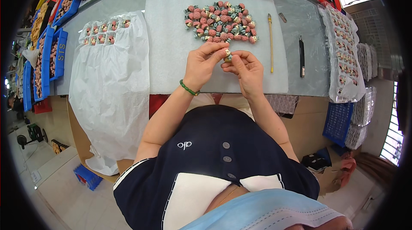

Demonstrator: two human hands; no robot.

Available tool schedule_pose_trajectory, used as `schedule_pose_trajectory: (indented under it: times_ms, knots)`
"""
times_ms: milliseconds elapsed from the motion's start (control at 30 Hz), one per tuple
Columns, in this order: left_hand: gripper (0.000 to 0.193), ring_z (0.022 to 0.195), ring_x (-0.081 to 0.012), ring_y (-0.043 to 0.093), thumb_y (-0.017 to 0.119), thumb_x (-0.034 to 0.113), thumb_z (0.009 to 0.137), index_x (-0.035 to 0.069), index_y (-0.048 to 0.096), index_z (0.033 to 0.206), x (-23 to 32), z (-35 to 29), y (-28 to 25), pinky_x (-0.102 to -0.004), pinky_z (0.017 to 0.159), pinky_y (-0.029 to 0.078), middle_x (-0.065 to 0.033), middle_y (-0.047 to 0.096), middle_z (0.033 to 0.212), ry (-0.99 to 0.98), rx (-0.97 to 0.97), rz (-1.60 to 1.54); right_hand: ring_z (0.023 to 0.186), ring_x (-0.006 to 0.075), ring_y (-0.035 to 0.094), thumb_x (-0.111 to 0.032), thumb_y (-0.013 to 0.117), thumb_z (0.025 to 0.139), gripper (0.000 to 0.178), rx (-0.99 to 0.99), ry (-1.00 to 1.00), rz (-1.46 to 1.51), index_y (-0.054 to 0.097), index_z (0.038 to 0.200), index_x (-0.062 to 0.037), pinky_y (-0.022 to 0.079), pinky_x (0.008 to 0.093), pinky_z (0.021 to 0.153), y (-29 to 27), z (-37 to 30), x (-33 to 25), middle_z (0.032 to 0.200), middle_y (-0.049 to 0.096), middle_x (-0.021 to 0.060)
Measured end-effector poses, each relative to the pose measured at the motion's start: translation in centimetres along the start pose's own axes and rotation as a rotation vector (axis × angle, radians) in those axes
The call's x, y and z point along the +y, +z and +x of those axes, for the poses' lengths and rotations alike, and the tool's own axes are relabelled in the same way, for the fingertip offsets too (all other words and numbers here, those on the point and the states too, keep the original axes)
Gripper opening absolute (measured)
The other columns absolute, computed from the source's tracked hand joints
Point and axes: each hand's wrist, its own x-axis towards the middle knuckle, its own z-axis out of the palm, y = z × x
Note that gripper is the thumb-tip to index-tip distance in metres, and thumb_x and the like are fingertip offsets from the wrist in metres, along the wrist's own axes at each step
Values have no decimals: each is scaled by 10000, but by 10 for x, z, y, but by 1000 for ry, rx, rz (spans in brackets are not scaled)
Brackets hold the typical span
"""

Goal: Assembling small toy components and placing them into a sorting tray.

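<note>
Left hand and right hand mid-frame, fingers of both pinched close on one small figurine, pile of figurines upper centre

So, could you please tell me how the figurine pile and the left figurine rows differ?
The figurine pile is jumbled, whereas the left figurine rows are neatly spaced. The figurine pile also shows far more pieces than the left figurine rows. Both have pinkish-red parts.

Lettering on blue bin; white letters on navy shirt.
</note>
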Motion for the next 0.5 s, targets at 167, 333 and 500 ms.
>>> schedule_pose_trajectory:
  times_ms: [167,333,500]
  knots:
    - [202,809,-96,531,538,76,837,-1,595,1016,-5,-1,-3,-223,745,433,-39,591,877,-161,-59,-251,701,172,610,-9,569,805,108,-34,-277,-244,548,894,47,522,257,630,4,-4,4,812,602,115]
    - [225,813,-103,536,529,88,847,-7,567,1047,-3,-5,-4,-239,751,443,-47,585,910,-182,-61,-363,676,173,601,16,614,754,131,-39,-664,-714,572,877,30,501,255,604,8,-2,4,797,607,116]
    - [227,831,-129,552,514,102,856,-10,552,1049,2,-13,-23,-261,764,454,-58,581,921,-131,-41,-301,648,187,589,38,637,703,178,-236,-859,-949,592,869,-9,476,260,574,11,8,-6,805,601,112]
